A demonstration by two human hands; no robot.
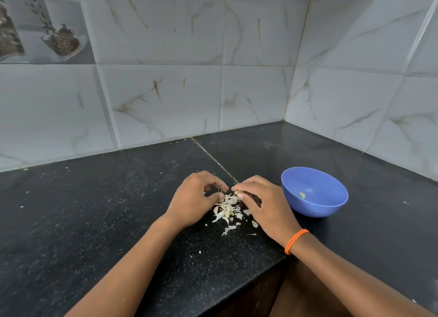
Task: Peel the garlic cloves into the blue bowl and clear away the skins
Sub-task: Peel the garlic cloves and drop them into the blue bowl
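Over a dark speckled bench (118,210) in a marble-tiled corner, your left hand (193,199) and right hand (263,203) meet above a pile of garlic skins (227,210), fingers curled and pinching a small pale garlic clove (236,193) between them. Hold the clove firm with one hand and strip the skin with the other, letting it fall on the pile. The blue bowl (331,198) sits just right, one piece inside.
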